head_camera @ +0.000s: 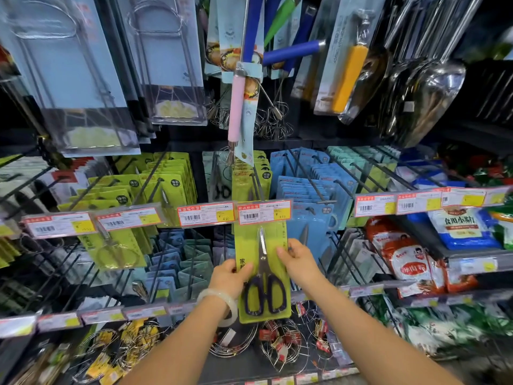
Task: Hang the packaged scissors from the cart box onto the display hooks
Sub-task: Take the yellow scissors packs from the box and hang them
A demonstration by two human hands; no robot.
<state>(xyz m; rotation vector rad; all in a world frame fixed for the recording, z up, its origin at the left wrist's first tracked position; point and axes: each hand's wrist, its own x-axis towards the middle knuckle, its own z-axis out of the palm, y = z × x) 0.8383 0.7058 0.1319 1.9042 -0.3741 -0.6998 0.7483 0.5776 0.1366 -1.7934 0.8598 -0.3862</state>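
Hanging was judged under way: the lime-green carded pack of dark-handled scissors was held upright below the red-edged price tag, its top hidden there, so seating on the hook was unclear. It was pinched at both side edges by the left hand and right hand, both arms outstretched.

A retail shop aisle was shown: price labels with barcodes were clipped just above the hands, carded scissors were hung on display hooks beyond them, and bagged food packets were shelved to their right.
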